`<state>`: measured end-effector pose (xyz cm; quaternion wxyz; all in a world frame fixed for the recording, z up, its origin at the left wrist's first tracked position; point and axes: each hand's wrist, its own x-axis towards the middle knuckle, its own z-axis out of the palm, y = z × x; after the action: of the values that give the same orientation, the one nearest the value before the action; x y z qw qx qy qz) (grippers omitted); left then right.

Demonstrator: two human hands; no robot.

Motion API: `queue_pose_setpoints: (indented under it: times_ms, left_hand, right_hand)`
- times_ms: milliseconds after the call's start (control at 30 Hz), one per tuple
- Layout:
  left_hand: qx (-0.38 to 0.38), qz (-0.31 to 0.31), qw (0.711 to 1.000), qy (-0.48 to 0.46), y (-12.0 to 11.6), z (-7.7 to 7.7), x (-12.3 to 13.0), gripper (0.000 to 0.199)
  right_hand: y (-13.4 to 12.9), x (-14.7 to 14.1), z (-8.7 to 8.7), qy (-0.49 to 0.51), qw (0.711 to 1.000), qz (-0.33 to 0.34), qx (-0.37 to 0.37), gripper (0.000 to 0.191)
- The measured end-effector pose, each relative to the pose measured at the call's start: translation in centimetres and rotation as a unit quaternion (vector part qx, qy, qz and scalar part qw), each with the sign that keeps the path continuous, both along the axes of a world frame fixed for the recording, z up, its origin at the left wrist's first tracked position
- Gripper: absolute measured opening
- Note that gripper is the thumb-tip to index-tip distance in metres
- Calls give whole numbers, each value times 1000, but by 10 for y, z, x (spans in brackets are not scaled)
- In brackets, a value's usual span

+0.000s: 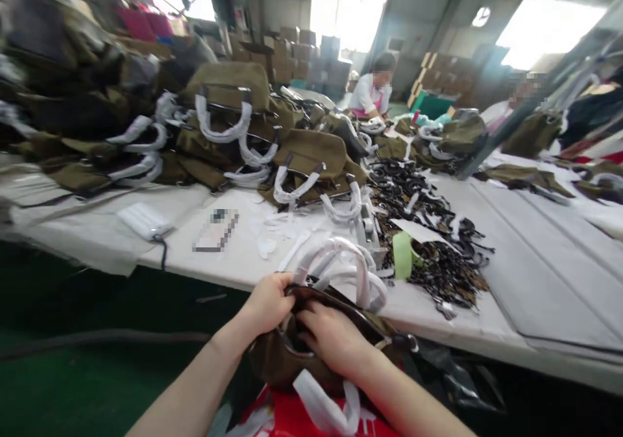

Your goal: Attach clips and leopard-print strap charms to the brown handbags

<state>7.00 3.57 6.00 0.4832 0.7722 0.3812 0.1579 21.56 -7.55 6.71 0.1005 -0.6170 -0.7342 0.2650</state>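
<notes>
Bag [302,365] under both hands, left [270,302] pinching its rim, right [333,334] seemingly inside.

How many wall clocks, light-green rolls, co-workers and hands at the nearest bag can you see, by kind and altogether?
Wall clock: 1
Light-green roll: 1
Co-workers: 2
Left hand and right hand at nearest bag: 2
Total: 6

Olive-brown fabric bag with dark brown edging [272,359] shows between the fingers, its wrapped curved handles [363,274] white just beyond them. Plain bright red cloth with white markings [292,417] lies below the fingers. Ahead of them to the right, a pale green tape roll [402,255] sits against a mottled black-and-brown heap of straps [452,274]; well beyond the fingertips, olive bags with white-wrapped handles [311,151] line a whitish tabletop [233,262].
</notes>
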Motion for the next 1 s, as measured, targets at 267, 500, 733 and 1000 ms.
queue_pose_setpoints:
  times_ms: [267,500,733,1000]
  left_hand:
    - [1,15,1000,17,2,-11,3,32]
    - [-8,13,1000,-8,3,-31,4,34]
    - [-20,1,1000,-12,15,-37,4,23]
    - [-39,7,999,-1,16,-46,-1,25]
  right_hand:
    - [10,-1,-6,-21,999,25,-31,19]
    - [26,-13,15,-144,984,87,-63,19]
    - [119,30,112,-136,975,1,174,29]
    - [259,49,12,-248,968,20,-7,31]
